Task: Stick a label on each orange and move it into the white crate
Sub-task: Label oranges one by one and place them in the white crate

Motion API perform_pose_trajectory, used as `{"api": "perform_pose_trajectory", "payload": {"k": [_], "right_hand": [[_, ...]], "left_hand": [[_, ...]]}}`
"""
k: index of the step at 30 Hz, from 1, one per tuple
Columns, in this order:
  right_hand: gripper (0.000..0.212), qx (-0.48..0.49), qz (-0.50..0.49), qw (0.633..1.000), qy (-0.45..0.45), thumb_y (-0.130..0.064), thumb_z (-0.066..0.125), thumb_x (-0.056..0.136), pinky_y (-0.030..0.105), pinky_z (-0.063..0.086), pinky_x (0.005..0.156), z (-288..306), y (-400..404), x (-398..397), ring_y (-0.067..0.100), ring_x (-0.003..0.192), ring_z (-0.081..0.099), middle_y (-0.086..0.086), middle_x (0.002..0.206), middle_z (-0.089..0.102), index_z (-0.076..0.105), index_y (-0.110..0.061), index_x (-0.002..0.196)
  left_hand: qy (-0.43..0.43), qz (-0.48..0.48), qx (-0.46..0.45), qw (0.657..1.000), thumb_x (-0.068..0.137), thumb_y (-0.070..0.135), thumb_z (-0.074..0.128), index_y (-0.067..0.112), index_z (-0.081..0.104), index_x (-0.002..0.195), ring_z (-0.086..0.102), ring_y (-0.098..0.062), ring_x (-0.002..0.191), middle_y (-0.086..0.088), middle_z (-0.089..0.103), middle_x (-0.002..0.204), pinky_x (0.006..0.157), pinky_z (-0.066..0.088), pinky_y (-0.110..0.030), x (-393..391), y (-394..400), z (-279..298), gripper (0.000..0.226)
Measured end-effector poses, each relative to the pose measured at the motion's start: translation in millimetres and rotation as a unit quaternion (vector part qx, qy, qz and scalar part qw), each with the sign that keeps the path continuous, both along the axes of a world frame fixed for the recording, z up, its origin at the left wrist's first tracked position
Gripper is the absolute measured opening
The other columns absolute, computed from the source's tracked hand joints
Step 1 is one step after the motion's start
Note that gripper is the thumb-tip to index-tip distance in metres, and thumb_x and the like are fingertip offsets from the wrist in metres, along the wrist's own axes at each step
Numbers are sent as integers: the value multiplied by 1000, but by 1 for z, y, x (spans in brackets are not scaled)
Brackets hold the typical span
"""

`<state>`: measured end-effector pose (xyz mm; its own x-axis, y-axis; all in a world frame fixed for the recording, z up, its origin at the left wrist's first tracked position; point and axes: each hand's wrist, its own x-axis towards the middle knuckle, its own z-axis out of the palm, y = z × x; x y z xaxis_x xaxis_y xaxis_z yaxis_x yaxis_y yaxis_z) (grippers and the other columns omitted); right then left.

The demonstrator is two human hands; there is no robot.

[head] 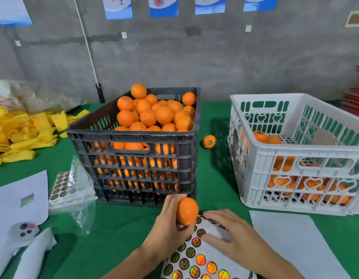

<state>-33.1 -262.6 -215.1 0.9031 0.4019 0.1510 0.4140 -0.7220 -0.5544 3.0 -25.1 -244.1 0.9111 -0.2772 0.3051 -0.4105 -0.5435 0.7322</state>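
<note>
My left hand (167, 220) grips an orange (187, 211) just above the sheet of round shiny labels (196, 260) at the table's near edge. My right hand (229, 230) lies over the sheet's upper part with its fingers spread flat on the labels. The black crate (134, 174) in the middle is heaped with oranges. To the right stands the white crate (295, 164), holding several oranges at its bottom. One labelled orange (209, 141) lies loose on the green table between the two crates.
A bagged stack of label sheets (65, 188) lies left of the black crate. Yellow foam sleeves (19, 135) pile up at the far left. White papers (17, 202) and a white paper (295, 242) flank my hands. A grey wall rises behind.
</note>
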Motion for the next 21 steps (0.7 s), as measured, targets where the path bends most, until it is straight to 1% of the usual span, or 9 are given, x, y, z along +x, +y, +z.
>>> {"api": "perform_pose_trajectory", "payload": {"k": [2, 4, 6, 8, 11, 14, 16, 18, 21], "right_hand": [[79, -34, 44, 998, 32, -93, 51, 77, 8, 22, 111, -5, 2, 1, -21, 135, 25, -49, 143, 32, 45, -53, 145], [84, -68, 70, 995, 26, -96, 48, 74, 7, 17, 107, -7, 5, 4, -21, 136, 20, -53, 144, 23, 36, -58, 148], [86, -97, 74, 992, 16, -97, 42, 76, 9, 16, 106, -10, 4, 7, -19, 136, 16, -53, 147, 16, 34, -55, 151], [85, -108, 77, 991, 10, -95, 37, 81, 12, 18, 106, -14, 3, 8, -16, 136, 16, -50, 150, 15, 38, -49, 152], [76, -102, 70, 992, 10, -90, 34, 87, 19, 29, 104, -16, 5, 7, -12, 130, 25, -43, 145, 29, 48, -46, 147], [63, -75, 57, 995, -12, -82, 41, 92, 21, 40, 96, -12, 8, 6, -7, 118, 37, -35, 127, 45, 63, -42, 135], [54, -22, 42, 999, -10, -74, 49, 92, 26, 48, 92, -11, 9, 5, -1, 113, 45, -32, 117, 52, 71, -39, 126], [42, 60, 19, 998, 27, -64, 62, 88, 29, 55, 88, -10, 10, 5, 4, 114, 49, -30, 115, 57, 77, -37, 117], [24, 113, 0, 992, 53, -46, 71, 90, 33, 54, 92, -9, 12, 6, 6, 116, 52, -27, 113, 63, 80, -34, 109]], "left_hand": [[-1, 2, 2, 1000, 85, 50, 77, 57, 26, 137, 51, 16, 115, 35, 29, 139, 86, 44, -1, 0, -1, 1, 73], [-3, 5, 7, 1000, 86, 53, 76, 58, 24, 137, 49, 21, 113, 37, 27, 139, 85, 43, 1, 1, -2, 0, 73], [-6, 4, 6, 1000, 86, 54, 75, 57, 24, 139, 49, 20, 115, 35, 28, 140, 86, 44, 0, 1, -2, -1, 73], [-10, -3, -5, 1000, 87, 53, 76, 57, 25, 141, 49, 16, 119, 32, 30, 142, 87, 45, -2, 0, -1, 0, 74], [-14, -19, -44, 999, 87, 46, 79, 54, 30, 144, 51, 11, 121, 30, 33, 142, 86, 47, -3, -2, 0, 1, 75], [-13, -38, -53, 998, 86, 45, 79, 49, 32, 146, 52, 10, 120, 30, 33, 143, 83, 54, -9, -3, 0, -1, 77], [-22, -45, -30, 998, 85, 48, 78, 51, 31, 146, 52, 11, 119, 30, 32, 143, 82, 53, -9, -2, 0, -2, 77], [-32, -47, -14, 998, 85, 49, 77, 53, 29, 145, 51, 11, 120, 31, 32, 143, 82, 52, -8, -2, 0, -3, 77], [-37, -47, -6, 998, 86, 46, 76, 52, 29, 144, 51, 10, 119, 31, 30, 143, 82, 53, -11, -2, -1, -3, 76]]}}
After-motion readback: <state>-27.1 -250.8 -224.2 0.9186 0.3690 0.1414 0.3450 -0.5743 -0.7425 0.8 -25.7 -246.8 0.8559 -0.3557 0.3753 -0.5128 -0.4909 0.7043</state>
